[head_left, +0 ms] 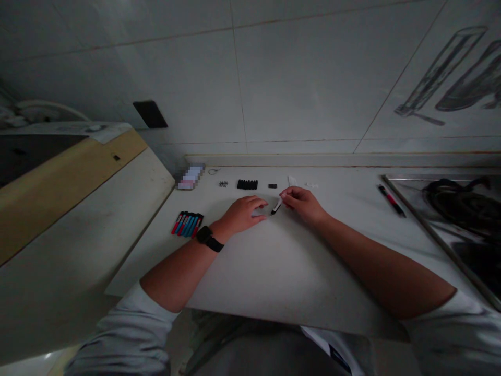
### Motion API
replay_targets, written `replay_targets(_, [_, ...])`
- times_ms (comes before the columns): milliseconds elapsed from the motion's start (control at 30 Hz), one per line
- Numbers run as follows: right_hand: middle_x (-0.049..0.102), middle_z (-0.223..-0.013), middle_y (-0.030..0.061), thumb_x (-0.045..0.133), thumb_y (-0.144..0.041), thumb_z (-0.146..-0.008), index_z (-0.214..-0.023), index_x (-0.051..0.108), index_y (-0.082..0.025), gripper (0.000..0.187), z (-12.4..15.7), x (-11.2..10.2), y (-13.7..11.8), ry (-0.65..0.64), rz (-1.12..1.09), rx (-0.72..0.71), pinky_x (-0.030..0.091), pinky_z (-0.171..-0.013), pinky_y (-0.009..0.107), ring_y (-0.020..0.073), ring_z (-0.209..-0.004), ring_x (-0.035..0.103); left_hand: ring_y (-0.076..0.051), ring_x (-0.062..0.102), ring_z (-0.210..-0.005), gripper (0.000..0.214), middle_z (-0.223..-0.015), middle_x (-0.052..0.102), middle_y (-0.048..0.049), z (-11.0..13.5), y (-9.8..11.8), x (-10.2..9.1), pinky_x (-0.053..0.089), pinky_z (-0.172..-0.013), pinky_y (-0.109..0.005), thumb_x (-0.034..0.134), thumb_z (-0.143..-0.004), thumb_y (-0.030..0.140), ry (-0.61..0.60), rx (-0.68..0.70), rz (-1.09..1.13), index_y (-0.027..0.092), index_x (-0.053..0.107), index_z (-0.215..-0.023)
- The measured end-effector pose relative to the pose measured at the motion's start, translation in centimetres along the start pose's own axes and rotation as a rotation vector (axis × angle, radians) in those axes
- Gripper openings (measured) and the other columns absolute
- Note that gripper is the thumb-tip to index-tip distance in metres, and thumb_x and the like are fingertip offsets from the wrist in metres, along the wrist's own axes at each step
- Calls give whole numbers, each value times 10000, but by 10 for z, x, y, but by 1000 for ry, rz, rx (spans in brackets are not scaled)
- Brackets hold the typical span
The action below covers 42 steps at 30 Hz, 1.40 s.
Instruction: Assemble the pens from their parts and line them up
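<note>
My right hand [299, 202] pinches the upper end of a short white pen piece with a black tip [277, 205], held slanting over the countertop. To its left is my left hand [247, 211], its thumb and fingers apart with nothing visible between them; a dark watch is on that wrist. Behind the hands lie a row of black caps [247, 185], a small dark block [272, 186], a cluster of small springs [223, 184] and some thin white sticks [291, 180]. Several red and blue pen barrels [188, 223] with dark ends lie side by side by my left wrist.
A red-and-black pen [392, 200] lies at the right beside a metal-edged stove [434, 245]. At the back left are a phone [190, 176] and a thin ring [213, 171]. A large white panel [78, 235] borders the counter on the left; a tiled wall [297, 78] rises behind.
</note>
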State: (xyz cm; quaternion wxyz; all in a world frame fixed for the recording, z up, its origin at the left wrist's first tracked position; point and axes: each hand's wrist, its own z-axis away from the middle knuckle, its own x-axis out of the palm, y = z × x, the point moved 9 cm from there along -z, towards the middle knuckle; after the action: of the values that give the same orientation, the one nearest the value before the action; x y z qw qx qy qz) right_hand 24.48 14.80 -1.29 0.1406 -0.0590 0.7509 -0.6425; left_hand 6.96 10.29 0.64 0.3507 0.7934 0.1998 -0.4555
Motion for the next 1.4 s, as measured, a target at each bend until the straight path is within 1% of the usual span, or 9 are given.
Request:
replay_targets(267, [646,-730,-2,776,-618,-778,-910,685,-202,445,4,6,-2,-42,-36,21,445,-606,279,133,-643,559,-220,686,-993,295,-1069,743,-60,-2,10,-6,545,-909,-381,748,-924,396,30,22,16,221,689,-1154])
replay_targets(500, [678,-742,13,820,-604,-728,-886,698,-205,446,10,20,-17,-108,-27,6,479,-607,280,135,-648,589,-215,696,-938,111,-979,767,-43,-3,14,-15,541,-874,-377,694,-957,305,67,-11,0,216,724,-1017])
replay_targets(733, [706,-805,27,791,-603,-773,-951,702,-210,440,13,25,-32,-158,-2,-67,521,-675,307,149,-705,624,-210,700,-920,88,-973,765,-48,-3,12,-18,545,-858,-364,682,-949,263,87,-24,14,213,731,-1003])
replay_targets(800, [708,-824,33,748,-599,-824,-988,704,-209,425,9,12,-40,-114,18,-113,517,-670,304,151,-715,629,-212,700,-930,92,-980,764,-51,-2,10,-18,542,-869,-367,676,-953,262,91,-34,7,208,727,-1008])
replay_targets(867, [710,-826,41,706,-597,-865,-996,701,-208,410,1,-12,-50,-17,51,-153,505,-645,301,160,-723,637,-212,698,-933,91,-980,760,-46,-2,8,-18,538,-874,-367,670,-958,267,88,-40,-3,209,718,-1007])
replay_targets(1033, [705,-814,53,675,-548,-886,-941,688,-193,359,-12,-101,-64,343,172,-210,491,-617,284,156,-709,635,-197,697,-903,102,-974,752,-40,-1,6,-19,536,-860,-354,641,-972,276,102,-46,-18,212,701,-1026])
replay_targets(1167, [724,-857,73,633,-477,-909,-975,695,-188,303,-16,-158,-54,511,321,-180,504,-632,286,165,-733,655,-194,698,-883,97,-953,751,-37,-1,5,-20,541,-850,-350,639,-959,262,109,-56,-20,210,696,-1019])
replay_targets(1267, [745,-879,81,634,-385,-895,-1016,723,-184,250,-18,-181,-36,543,506,-106,519,-680,312,182,-751,667,-195,699,-867,82,-935,750,-36,-1,6,-20,544,-841,-349,645,-946,254,99,-61,-24,210,695,-994])
replay_targets(1400, [781,-969,78,654,-309,-874,-1070,765,-210,245,-23,-177,-9,388,865,-14,526,-807,346,205,-822,694,-195,703,-858,77,-925,754,-33,-1,5,-19,546,-830,-348,642,-941,250,96,-62,-20,214,693,-985])
